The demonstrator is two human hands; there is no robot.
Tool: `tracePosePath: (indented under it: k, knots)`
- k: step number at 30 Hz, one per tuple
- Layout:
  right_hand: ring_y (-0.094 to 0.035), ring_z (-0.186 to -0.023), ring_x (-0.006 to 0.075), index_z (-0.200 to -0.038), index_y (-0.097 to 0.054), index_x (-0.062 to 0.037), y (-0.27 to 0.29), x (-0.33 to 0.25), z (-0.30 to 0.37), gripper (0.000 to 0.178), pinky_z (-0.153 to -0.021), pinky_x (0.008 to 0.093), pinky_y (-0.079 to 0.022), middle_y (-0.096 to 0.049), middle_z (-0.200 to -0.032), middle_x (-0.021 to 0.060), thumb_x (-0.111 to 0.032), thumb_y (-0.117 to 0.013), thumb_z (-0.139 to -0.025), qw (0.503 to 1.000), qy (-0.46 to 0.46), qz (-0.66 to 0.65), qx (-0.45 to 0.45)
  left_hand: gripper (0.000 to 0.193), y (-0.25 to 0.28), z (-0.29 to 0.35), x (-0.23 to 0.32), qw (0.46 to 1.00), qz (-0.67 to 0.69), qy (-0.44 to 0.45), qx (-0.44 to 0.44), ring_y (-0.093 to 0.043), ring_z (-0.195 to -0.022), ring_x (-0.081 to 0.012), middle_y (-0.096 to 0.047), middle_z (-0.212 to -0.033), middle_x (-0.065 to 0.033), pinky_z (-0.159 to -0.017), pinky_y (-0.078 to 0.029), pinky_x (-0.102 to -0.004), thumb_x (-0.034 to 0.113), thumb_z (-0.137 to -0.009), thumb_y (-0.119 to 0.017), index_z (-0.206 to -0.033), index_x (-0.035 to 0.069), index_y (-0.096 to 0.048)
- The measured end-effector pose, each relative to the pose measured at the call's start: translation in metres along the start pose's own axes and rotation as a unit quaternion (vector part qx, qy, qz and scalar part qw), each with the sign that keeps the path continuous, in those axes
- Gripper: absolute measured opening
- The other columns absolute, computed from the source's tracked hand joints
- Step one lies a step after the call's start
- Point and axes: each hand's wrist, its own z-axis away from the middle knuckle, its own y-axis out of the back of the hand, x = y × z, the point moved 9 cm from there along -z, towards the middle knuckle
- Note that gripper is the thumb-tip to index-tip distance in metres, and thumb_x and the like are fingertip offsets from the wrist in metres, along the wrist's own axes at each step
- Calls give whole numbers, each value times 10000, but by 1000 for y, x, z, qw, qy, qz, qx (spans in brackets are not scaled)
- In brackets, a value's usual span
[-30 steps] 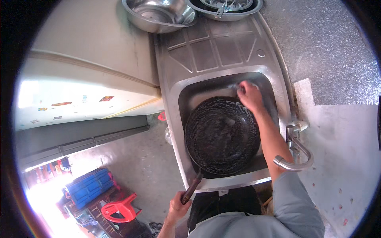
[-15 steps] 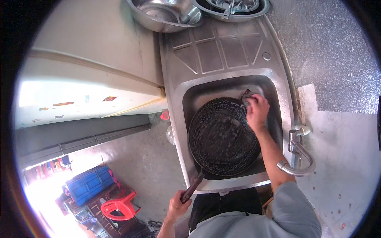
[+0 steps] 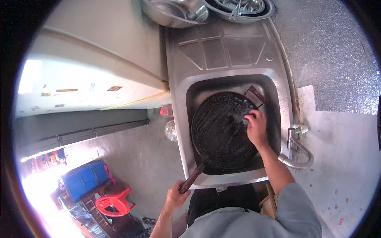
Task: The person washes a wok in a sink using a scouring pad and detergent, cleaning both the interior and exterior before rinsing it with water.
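A large black frying pan (image 3: 222, 131) with wet streaks and droplets lies in the steel sink (image 3: 181, 131). Its long brown handle (image 3: 191, 179) reaches over the near left rim, where the fingers of my left hand (image 3: 174, 196) are wrapped round its end. A short brown loop handle (image 3: 257, 95) sticks out from the pan's far right edge, untouched. My right hand (image 3: 257, 126) is bent over the pan's right inner side, fingers closed on a small greyish scouring pad (image 3: 242, 118), which is mostly covered by the fingers.
A curved steel faucet (image 3: 297, 154) is swung aside at the sink's right. Beyond the ribbed drainboard (image 3: 222, 49) stand steel bowls (image 3: 174, 14) and a basin of metal ware (image 3: 240, 12). A pale cabinet borders the left; a red stool (image 3: 115, 203) and blue crate (image 3: 85, 178) are lower left.
My right hand has moved nearer, from the loop handle to the pan's right inner side, uncovering that handle. My left hand keeps its grip. The whole view has shifted slightly.
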Motion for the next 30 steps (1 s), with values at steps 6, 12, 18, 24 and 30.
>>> tracePosePath:
  k: [6,12,18,24,30]
  knots:
    - [-463,-1172,388,-1168,-630,-107,-87,-2,25,365,-936,509,-453,-459,-1307,147,8,-641,-822,977,-91,159,-110,481,-11,-8,39,997,7,-69,18,-697,-930,-358,-703,-987,-198,-808,-537,-428,223,-798,-764,-1214,53,-594]
    - [-603,-985,396,-1058,-642,-20,-64,-36,38,273,-880,433,-485,-623,-963,179,58,-579,-804,951,-140,-233,-149,472,-32,-2,39,968,208,-26,-135,-668,-784,-159,-662,-922,-77,-695,-566,-334,179,-903,-713,-1311,22,-534]
    - [-565,-1065,357,-1119,-671,-31,56,-181,76,412,-933,409,-474,-569,-1129,159,97,-577,-739,971,53,-216,-88,437,-22,16,42,907,400,-14,-132,-641,-634,-138,-702,-1010,-113,-534,-521,-252,217,-995,-512,-1360,-23,-508]
    - [-541,-1025,348,-1137,-695,-46,20,-214,108,399,-873,434,-495,-534,-1083,152,70,-594,-769,961,83,-192,-182,436,-34,21,50,888,445,-14,-118,-640,-634,-148,-712,-1029,-130,-516,-490,-236,237,-1026,-405,-1353,-26,-520]
    - [-541,-1022,335,-1124,-689,6,28,-170,79,379,-833,423,-513,-516,-1054,147,67,-589,-764,974,70,-183,-114,451,-41,36,61,862,498,9,-89,-693,-750,-199,-704,-1047,-170,-589,-561,-267,290,-1045,-429,-1340,-39,-514]
